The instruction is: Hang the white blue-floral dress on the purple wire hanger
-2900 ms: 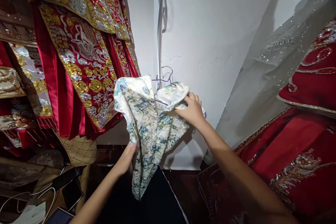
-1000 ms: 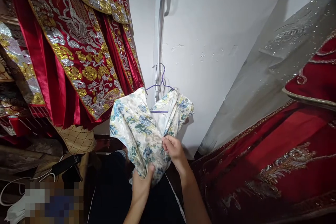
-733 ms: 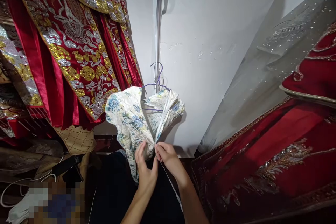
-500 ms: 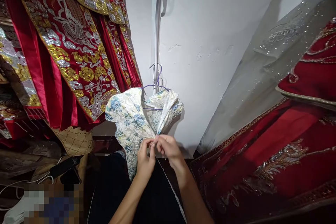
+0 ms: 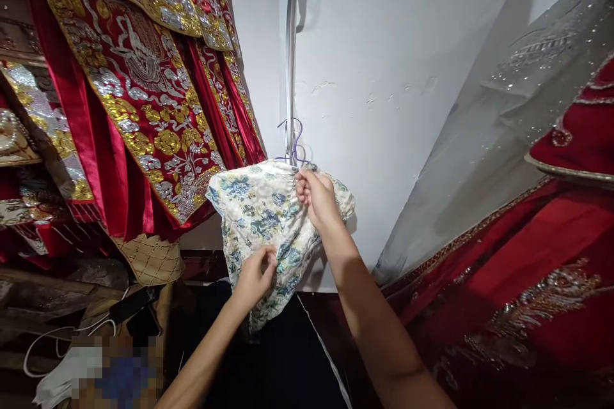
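Observation:
A small white dress with a blue and green flower print point(image 5: 259, 211) hangs on a thin purple wire hanger point(image 5: 293, 144) in front of the white wall. My right hand point(image 5: 316, 197) pinches the cloth at the top of the dress, just under the hanger hook. Lower down, my left hand point(image 5: 254, 273) grips the dress at its middle. The dress front now lies shut and hides the hanger's bar.
Red robes with gold and silver embroidery point(image 5: 139, 89) hang close on the left. A red beaded gown point(image 5: 527, 268) and a grey sequinned cloth point(image 5: 508, 108) fill the right. A white cable strip point(image 5: 290, 51) runs up the wall corner. Cables and phones point(image 5: 96, 345) lie low left.
Both hands were together at the dress's waist, working at the open back. My right hand has since risen to the neck and the opening has shut. My left hand stays low on the cloth.

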A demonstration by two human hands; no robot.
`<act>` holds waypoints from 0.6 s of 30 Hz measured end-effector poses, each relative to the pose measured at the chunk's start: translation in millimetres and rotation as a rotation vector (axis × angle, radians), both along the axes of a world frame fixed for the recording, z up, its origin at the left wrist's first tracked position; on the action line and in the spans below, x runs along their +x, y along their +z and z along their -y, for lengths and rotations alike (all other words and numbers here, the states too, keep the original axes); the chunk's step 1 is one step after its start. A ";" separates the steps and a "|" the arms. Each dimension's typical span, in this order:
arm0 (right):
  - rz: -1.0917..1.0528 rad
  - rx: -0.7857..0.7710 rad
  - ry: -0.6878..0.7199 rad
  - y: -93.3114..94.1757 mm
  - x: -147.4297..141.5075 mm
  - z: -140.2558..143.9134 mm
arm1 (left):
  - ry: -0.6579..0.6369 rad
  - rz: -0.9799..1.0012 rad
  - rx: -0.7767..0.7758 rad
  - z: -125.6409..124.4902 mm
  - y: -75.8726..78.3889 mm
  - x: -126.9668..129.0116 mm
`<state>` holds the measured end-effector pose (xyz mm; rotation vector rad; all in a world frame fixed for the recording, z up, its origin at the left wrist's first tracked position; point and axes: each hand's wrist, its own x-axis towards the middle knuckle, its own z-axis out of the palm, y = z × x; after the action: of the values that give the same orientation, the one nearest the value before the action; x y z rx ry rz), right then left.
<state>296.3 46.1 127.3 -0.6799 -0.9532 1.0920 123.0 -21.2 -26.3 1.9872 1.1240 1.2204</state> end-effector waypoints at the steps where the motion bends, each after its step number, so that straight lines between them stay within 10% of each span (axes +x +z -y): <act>1: 0.044 0.022 -0.014 -3.0 -3.1 4.7 | -0.008 0.024 0.040 -4.9 17.0 -1.6; 6: 0.220 0.107 -0.044 2.3 -8.3 22.7 | 0.025 0.049 0.429 -35.7 126.2 6.9; 9: 0.285 0.177 -0.059 6.3 -4.7 24.3 | -0.018 -0.105 0.555 -51.7 166.7 18.2; 13: 0.324 0.187 -0.135 -24.5 1.1 20.0 | -0.016 -0.183 0.651 -55.2 176.5 28.1; 18: 0.345 0.000 -0.166 -92.1 -2.2 26.3 | 0.243 0.251 0.603 -60.5 179.0 -4.6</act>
<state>294.1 19.8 35.2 -0.9503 -1.1663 0.8428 118.4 39.3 152.6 2.0557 0.9611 2.0670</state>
